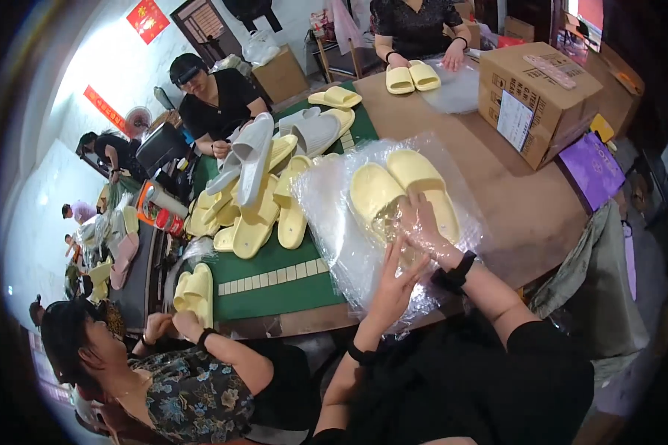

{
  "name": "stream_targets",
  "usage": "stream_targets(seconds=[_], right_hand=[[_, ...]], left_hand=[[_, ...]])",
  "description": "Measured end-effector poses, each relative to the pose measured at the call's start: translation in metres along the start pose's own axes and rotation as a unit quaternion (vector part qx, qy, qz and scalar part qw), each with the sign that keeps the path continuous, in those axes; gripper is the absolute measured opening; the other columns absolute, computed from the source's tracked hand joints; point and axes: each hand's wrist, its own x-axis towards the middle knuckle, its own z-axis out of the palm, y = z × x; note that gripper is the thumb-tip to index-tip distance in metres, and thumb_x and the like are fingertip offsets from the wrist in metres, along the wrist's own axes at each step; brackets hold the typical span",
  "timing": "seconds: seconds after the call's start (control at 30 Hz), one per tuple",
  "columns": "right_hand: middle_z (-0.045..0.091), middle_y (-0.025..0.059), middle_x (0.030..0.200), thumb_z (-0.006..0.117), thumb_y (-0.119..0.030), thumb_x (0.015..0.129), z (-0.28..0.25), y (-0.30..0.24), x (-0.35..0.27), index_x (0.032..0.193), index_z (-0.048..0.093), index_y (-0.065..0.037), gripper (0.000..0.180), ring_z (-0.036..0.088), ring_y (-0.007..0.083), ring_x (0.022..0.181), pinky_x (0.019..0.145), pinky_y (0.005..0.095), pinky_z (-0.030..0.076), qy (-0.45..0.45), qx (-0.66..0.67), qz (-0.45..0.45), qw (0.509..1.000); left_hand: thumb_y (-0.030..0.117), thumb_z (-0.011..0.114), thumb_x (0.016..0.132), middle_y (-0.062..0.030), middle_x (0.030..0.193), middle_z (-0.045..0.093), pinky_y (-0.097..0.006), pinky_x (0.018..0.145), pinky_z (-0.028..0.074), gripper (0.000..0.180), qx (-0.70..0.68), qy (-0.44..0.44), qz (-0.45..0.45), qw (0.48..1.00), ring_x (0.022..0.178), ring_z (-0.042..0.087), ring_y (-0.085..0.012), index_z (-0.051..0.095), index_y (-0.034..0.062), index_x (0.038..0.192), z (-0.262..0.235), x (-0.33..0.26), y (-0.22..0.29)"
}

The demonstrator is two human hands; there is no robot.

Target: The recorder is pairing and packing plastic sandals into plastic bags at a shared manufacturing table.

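Observation:
A pair of pale yellow slippers (421,174) lies side by side on a stack of clear plastic bags (334,233) at the table's near edge. My right hand (425,228) rests over the slippers with its fingers stretched toward their straps. Shiny clear film wrinkles around those fingers; whether the hand is inside a bag or on top of it I cannot tell. Just nearer to me, my left hand (395,285) is raised beside the film with fingers apart and nothing held. Both wrists wear black bands.
A heap of yellow and grey slippers (256,200) covers the table's green mat (274,293) to the left. A cardboard box (534,100) stands at the right, by a purple bag (592,172). Co-workers sit left and across, one holding yellow slippers (194,293) close to my left.

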Motion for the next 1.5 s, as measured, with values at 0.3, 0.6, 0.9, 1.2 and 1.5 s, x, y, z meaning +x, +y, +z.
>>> stream_targets(seconds=[0.3,0.6,0.9,1.2,1.5], right_hand=[[0.057,0.0217,0.109,0.064,-0.031,0.081,-0.038,-0.006,-0.058,0.108,0.062,-0.007,0.036,0.055,0.0363,0.098,0.080,0.0425,0.047,-0.014,0.030,-0.058,0.998],[0.061,0.0194,0.078,0.059,-0.032,0.086,-0.001,0.004,-0.108,0.097,0.066,-0.009,0.027,0.062,0.0374,0.071,0.063,0.0474,0.052,-0.092,0.065,-0.051,0.992],[0.065,0.0174,0.097,0.055,-0.033,0.090,-0.007,-0.003,-0.105,0.106,0.063,-0.011,0.029,0.064,0.0361,0.068,0.063,0.0464,0.053,-0.036,0.080,-0.127,0.988],[0.068,0.0072,0.090,0.029,-0.050,0.101,-0.052,-0.020,-0.117,0.099,0.062,0.000,0.060,0.061,0.0123,0.073,0.060,0.0242,0.050,-0.638,0.458,0.084,0.613],[0.062,0.0093,0.109,0.027,-0.048,0.101,-0.029,-0.011,-0.112,0.120,0.052,-0.005,0.053,0.062,0.0185,0.094,0.081,0.0309,0.051,-0.334,0.763,0.310,0.458]], left_hand=[[0.005,0.065,0.081,-0.0329,0.149,0.008,-0.046,0.105,0.033,0.065,0.036,0.170,-0.226,0.959,0.129,0.034,-0.0481,0.040,0.0108,0.141,0.013,-0.031,-0.021],[-0.009,0.050,0.080,-0.0241,0.118,0.048,-0.041,0.095,0.040,0.066,0.122,0.142,-0.146,0.971,0.110,0.048,-0.0402,0.035,0.0055,0.143,0.020,-0.031,-0.034],[-0.013,0.046,0.079,-0.0161,0.108,0.051,-0.034,0.085,0.044,0.067,0.064,0.095,-0.241,0.964,0.097,0.052,-0.0283,0.038,0.0060,0.143,0.016,-0.031,-0.025],[-0.009,0.047,0.090,-0.0054,0.110,0.057,-0.024,0.078,0.048,0.053,-0.213,0.098,-0.254,0.938,0.088,0.052,-0.0096,0.042,0.0057,0.141,0.013,-0.021,-0.014],[-0.007,0.055,0.082,-0.0148,0.115,0.057,-0.031,0.089,0.047,0.052,-0.167,0.069,-0.164,0.970,0.106,0.059,-0.0229,0.050,0.0019,0.133,0.013,-0.014,0.009]])
